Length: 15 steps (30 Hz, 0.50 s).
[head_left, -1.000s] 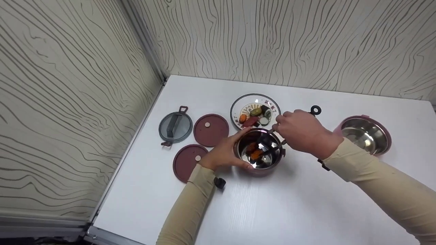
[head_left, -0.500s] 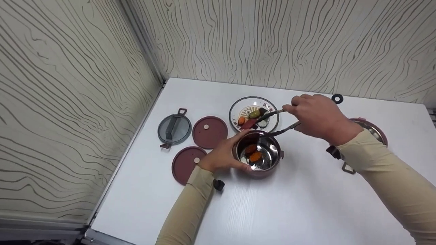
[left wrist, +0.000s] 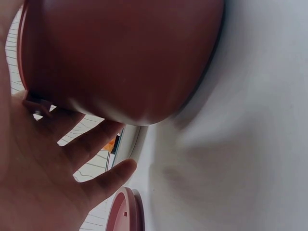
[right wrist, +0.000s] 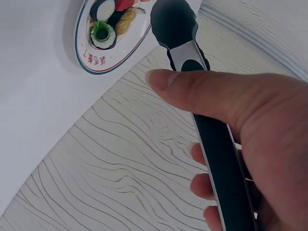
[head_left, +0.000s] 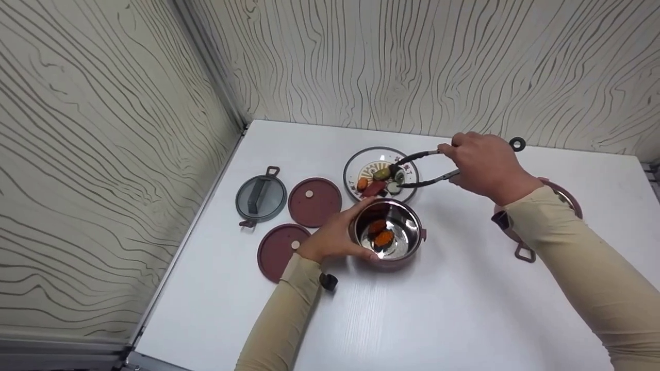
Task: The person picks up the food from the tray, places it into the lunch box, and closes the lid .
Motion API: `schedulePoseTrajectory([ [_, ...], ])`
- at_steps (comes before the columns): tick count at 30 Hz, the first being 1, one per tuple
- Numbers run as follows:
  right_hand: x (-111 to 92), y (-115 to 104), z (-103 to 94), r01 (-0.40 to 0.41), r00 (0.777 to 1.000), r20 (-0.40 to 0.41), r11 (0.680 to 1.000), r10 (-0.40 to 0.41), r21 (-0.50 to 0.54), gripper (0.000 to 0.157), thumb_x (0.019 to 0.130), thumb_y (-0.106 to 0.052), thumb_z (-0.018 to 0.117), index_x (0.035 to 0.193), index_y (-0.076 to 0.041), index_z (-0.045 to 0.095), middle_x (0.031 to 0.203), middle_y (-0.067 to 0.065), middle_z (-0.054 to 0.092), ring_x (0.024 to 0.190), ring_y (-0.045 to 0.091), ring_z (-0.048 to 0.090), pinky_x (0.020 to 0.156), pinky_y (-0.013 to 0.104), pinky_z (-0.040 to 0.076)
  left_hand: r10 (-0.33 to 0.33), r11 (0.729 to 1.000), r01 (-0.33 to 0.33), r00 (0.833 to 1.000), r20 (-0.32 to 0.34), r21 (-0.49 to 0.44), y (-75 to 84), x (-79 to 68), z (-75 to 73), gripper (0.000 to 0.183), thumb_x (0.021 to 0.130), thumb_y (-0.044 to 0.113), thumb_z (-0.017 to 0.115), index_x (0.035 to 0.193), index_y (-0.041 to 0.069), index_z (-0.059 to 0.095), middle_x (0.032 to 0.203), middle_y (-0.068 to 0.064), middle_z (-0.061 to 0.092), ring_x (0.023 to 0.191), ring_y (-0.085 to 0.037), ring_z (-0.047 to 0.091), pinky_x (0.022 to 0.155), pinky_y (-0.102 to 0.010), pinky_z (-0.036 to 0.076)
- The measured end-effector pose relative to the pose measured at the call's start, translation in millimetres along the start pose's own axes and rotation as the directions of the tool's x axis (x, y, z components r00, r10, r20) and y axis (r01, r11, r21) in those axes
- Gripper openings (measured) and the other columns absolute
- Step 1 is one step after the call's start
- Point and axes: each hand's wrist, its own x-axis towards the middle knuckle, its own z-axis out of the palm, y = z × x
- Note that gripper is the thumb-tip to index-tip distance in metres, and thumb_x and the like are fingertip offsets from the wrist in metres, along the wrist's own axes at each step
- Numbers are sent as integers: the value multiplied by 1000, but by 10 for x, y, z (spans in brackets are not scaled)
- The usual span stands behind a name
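Observation:
My left hand holds the maroon pot by its left side, thumb at the front rim. Two orange-topped sushi pieces lie on its shiny metal bottom. In the left wrist view, some fingers spread beside the pot wall. My right hand grips black tongs, their arms spread apart over the plate. Several sushi pieces lie on that plate, among them a white roll near the lower tong tip. Whether the tips touch any piece, I cannot tell.
Two maroon round lids lie left of the pot, with a grey handled lid farther left. A second pink-maroon pot stands at the right, partly behind the right forearm. Patterned walls bound the table's back and left.
The right hand has moved up and right, lifting the tongs out of the pot and over the plate, their arms now wider apart. The left hand stays on the pot.

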Motion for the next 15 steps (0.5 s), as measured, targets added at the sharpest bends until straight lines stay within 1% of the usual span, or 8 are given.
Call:
schedulePoseTrajectory([
  [3, 28, 15, 45, -17, 1000, 12, 1000, 17, 4, 62, 81, -17, 103, 135, -1, 76, 111, 25, 77, 100, 44, 78, 76, 60, 68, 7, 1000, -7, 1000, 1, 1, -11, 3, -2, 137, 72, 27, 113, 184, 25, 34, 182, -10, 53, 169, -34, 52, 144, -57, 38],
  [7, 59, 12, 93, -24, 1000, 9, 1000, 24, 10, 60, 81, -17, 103, 132, -1, 77, 109, 24, 77, 100, 45, 79, 76, 61, 68, 19, 1000, -19, 1000, -2, -1, -18, 6, 0, 136, 72, 26, 113, 184, 25, 35, 182, -11, 54, 169, -33, 53, 143, -55, 39],
  [11, 105, -9, 138, -26, 1000, 0, 1000, 26, 0, 59, 81, -17, 104, 131, -1, 78, 107, 23, 77, 98, 43, 79, 74, 59, 68, 29, 1000, -29, 1000, -4, -3, -15, 5, -3, 135, 73, 25, 113, 183, 26, 36, 181, -12, 54, 168, -34, 53, 143, -56, 39],
  [15, 165, -46, 193, -27, 1000, -11, 999, 27, -27, 54, 82, -12, 100, 130, 0, 78, 108, 23, 78, 96, 42, 78, 75, 57, 68, 27, 1000, -27, 1000, -7, -7, -10, 1, 0, 135, 73, 24, 112, 183, 28, 35, 181, -13, 54, 168, -35, 53, 144, -58, 38],
])
